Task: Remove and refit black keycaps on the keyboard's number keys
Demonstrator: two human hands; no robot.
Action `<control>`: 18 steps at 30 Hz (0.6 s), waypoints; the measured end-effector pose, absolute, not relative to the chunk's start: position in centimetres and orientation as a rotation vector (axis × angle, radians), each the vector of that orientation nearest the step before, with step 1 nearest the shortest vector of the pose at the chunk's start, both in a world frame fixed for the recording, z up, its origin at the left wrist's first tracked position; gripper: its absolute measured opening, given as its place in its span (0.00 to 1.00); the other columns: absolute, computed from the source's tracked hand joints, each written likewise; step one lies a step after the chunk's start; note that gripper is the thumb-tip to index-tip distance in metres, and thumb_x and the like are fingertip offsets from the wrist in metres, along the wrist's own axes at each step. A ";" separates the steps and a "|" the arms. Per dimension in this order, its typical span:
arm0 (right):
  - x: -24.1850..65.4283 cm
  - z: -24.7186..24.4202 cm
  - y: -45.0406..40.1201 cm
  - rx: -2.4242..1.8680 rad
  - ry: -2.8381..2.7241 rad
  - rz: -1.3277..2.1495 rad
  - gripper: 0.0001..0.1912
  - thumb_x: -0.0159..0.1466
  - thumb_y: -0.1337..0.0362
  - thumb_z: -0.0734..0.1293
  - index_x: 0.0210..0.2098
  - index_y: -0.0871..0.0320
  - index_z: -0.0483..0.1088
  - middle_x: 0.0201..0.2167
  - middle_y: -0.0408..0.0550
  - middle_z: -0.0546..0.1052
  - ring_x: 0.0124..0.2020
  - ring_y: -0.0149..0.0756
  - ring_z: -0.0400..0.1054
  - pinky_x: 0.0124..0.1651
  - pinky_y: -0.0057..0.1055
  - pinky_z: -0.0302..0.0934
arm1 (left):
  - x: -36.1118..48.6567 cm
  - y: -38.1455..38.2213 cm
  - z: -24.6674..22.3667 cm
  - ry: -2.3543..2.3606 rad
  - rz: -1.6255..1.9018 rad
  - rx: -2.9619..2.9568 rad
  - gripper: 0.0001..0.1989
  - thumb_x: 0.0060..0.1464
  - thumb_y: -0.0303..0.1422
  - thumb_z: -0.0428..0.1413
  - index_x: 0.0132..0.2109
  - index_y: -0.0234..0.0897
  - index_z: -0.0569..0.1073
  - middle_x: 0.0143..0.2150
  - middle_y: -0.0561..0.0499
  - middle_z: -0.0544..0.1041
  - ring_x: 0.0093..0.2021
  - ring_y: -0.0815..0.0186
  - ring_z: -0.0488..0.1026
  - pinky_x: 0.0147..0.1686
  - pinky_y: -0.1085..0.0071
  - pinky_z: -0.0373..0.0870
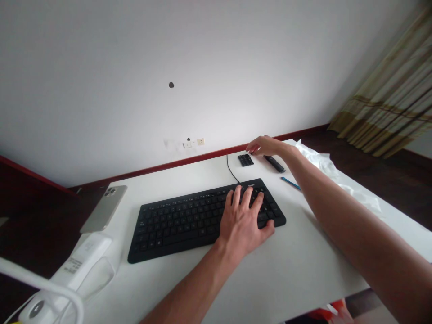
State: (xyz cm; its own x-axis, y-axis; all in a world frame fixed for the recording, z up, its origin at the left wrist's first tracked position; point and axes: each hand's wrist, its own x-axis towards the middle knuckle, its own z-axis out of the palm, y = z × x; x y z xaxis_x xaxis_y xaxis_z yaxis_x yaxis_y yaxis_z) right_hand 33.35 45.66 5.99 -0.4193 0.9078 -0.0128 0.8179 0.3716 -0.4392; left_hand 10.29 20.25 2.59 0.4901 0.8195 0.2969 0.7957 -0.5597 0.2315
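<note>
A black wired keyboard [189, 220] lies at a slant on the white table. My left hand [239, 220] rests palm down over its right part, fingers spread across the keys and covering some of them. Stretched to the table's far edge, my right hand [265, 145] has its fingers bent downward and drawn together. A tiny dark bit shows at those fingertips, too small to name. Just left of them sits a small black block of what look like keycaps [245, 160] in a grid. A black remote-like object [274, 164] lies beside my right wrist.
A blue pen-like stick [290, 183] lies partly behind my right forearm. Crumpled white plastic [319, 162] runs along the right edge. On the left are a phone [104, 208] and a white power strip [72, 265] with cables. The wall [216, 67] stands behind the table.
</note>
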 end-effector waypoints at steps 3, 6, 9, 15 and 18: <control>33.8 7.4 45.4 -1.469 -2.281 0.786 0.19 0.56 0.61 0.75 0.47 0.52 0.83 0.43 0.46 0.86 0.48 0.45 0.79 0.58 0.42 0.70 | 10.3 20.2 2.7 1.436 0.581 2.658 0.34 0.63 0.51 0.53 0.71 0.42 0.67 0.72 0.45 0.64 0.72 0.43 0.56 0.71 0.44 0.56; 33.8 10.6 43.9 -1.226 -2.260 1.177 0.25 0.56 0.57 0.78 0.52 0.54 0.80 0.46 0.49 0.85 0.50 0.44 0.78 0.58 0.43 0.70 | 10.2 20.2 2.7 1.431 0.592 2.667 0.33 0.63 0.51 0.53 0.70 0.42 0.67 0.71 0.44 0.65 0.72 0.44 0.56 0.71 0.45 0.55; 33.1 14.2 40.8 -1.058 -2.288 1.418 0.26 0.56 0.58 0.79 0.54 0.53 0.79 0.46 0.48 0.85 0.49 0.41 0.78 0.55 0.38 0.70 | 10.2 20.2 2.6 1.423 0.607 2.682 0.33 0.64 0.51 0.53 0.70 0.42 0.68 0.71 0.44 0.65 0.72 0.44 0.57 0.71 0.44 0.56; 33.2 13.5 35.1 -0.835 -2.278 1.770 0.26 0.56 0.60 0.81 0.52 0.57 0.78 0.43 0.50 0.84 0.44 0.38 0.78 0.48 0.35 0.72 | 10.3 20.2 2.5 1.439 0.645 2.697 0.32 0.63 0.50 0.54 0.69 0.42 0.68 0.70 0.43 0.67 0.70 0.43 0.59 0.69 0.43 0.58; 34.7 10.0 34.5 -0.863 -2.128 1.798 0.25 0.53 0.60 0.82 0.49 0.58 0.78 0.40 0.49 0.84 0.42 0.36 0.78 0.46 0.33 0.72 | 10.3 20.3 2.5 1.430 0.630 2.710 0.32 0.63 0.49 0.55 0.69 0.42 0.68 0.70 0.44 0.66 0.70 0.43 0.59 0.70 0.44 0.58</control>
State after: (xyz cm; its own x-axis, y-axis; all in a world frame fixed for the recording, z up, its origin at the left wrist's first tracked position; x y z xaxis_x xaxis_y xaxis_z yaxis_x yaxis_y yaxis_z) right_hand 34.73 34.53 9.98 -0.8018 0.5640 -0.1975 0.2887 0.0761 -0.9544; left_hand 10.31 20.26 2.54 0.5009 0.7948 0.3426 0.7894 -0.5818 0.1958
